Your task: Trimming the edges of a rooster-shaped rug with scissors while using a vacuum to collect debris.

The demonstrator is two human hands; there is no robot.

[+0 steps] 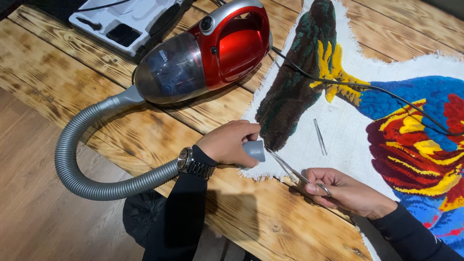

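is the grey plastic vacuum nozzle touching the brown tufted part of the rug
Apart. In the head view, the grey plastic vacuum nozzle, held in the left hand, sits over bare white backing cloth, just left of the brown tufted patch.

Both hands point(227, 143) point(345, 192) in closed grip

Bare backing cloth point(338, 130) lies open between tweezers point(319, 137) and black cord point(348, 84).

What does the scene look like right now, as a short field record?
left hand: grips the grey vacuum nozzle at the rug's edge
right hand: holds scissors, tips toward the nozzle
hose: grey, ribbed, loops back to the red vacuum cleaner
rug: tufted, multicoloured, white backing, on the wooden table
loose tool: tweezers on the backing
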